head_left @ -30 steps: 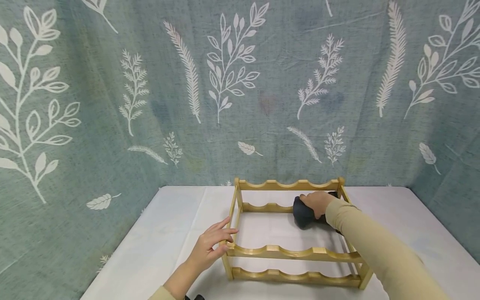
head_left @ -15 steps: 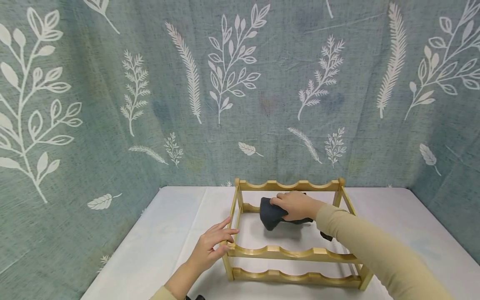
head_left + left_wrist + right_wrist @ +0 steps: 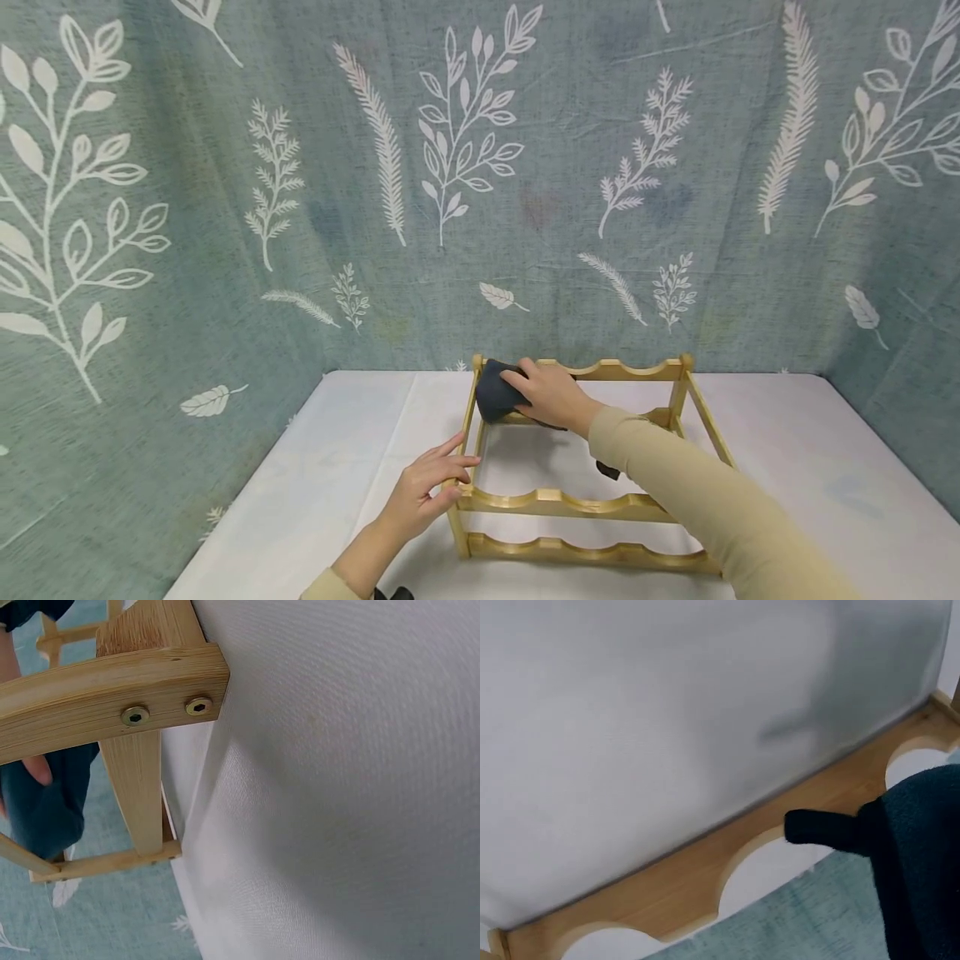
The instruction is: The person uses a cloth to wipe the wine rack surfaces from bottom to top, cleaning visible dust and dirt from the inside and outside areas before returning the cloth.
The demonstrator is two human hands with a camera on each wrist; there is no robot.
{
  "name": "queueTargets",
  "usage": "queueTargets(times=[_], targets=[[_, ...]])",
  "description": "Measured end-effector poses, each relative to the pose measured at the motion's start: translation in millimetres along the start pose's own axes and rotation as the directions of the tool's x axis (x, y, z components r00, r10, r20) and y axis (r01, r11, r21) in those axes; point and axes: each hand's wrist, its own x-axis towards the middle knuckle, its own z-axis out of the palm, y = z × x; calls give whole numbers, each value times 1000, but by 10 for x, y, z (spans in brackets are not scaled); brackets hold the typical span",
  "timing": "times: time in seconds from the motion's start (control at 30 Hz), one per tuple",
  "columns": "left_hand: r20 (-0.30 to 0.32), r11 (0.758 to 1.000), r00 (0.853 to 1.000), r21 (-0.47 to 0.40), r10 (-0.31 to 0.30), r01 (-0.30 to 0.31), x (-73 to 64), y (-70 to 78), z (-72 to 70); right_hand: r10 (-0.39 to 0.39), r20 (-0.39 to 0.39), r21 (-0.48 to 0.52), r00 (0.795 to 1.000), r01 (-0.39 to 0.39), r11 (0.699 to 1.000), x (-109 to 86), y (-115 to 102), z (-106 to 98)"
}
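Observation:
A dark blue cloth is bunched in my right hand, at the back left corner of a light wooden wine rack. It covers part of the scalloped back rail there. My left hand holds the rack's front left corner, fingers over the side rail and thumb by the front rail. Right-hand fingertips press into the cloth, seen through the rack in the left wrist view. In the right wrist view the cloth hangs beside a scalloped rail, a narrow end sticking out.
The rack stands on a table with a white cover. A green-grey curtain with white leaf patterns hangs behind and at both sides. Small dark objects show at the bottom edge, near my left forearm.
My right hand has moved the cloth leftward, from the rack's right side across to its back left corner. My left hand has stayed on the front left corner.

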Motion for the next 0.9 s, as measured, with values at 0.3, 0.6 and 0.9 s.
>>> queueTargets(times=[0.3,0.6,0.9], targets=[[-4,1000,1000,-2,-10,10,-3,-6,10,81,62,-27,995,-80,996,-28,69,22],[-5,1000,1000,-11,-18,18,1,11,10,62,109,-78,992,-53,996,-112,154,-109],[-15,999,999,-24,-38,38,-10,16,14,49,230,-32,972,-43,999,-223,340,-394]])
